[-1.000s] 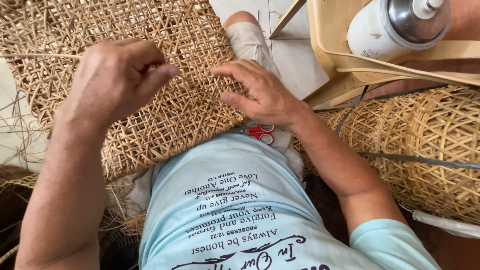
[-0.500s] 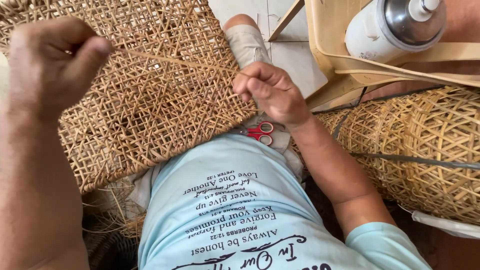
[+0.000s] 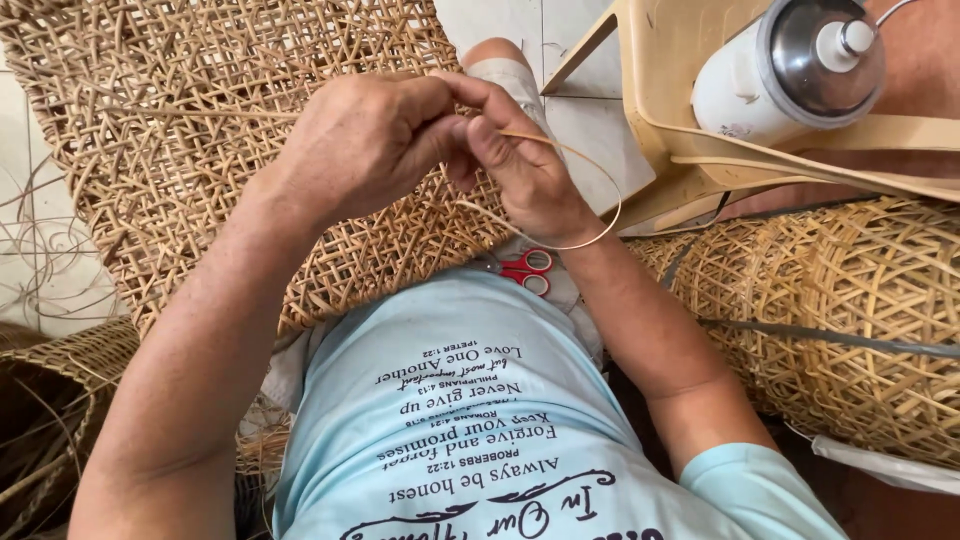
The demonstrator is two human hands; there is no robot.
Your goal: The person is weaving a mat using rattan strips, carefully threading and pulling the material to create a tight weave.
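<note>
A large open-weave rattan panel (image 3: 200,120) lies across my lap. My left hand (image 3: 365,140) and my right hand (image 3: 525,170) meet over its right edge, fingertips touching. Both pinch one thin rattan strand (image 3: 600,225), which curls in a loop to the right of my right hand. Small red-handled scissors (image 3: 525,270) rest on my lap just below my right wrist.
Woven rattan baskets (image 3: 850,310) lie at the right, with another basket (image 3: 50,400) at lower left. A tan plastic chair (image 3: 680,120) at upper right holds a white flask with a metal lid (image 3: 790,70). Loose strands lie on the tiled floor (image 3: 40,250) at left.
My left hand pulled far out to the upper left, then came back to meet my right hand. The strand now loops beside my right hand.
</note>
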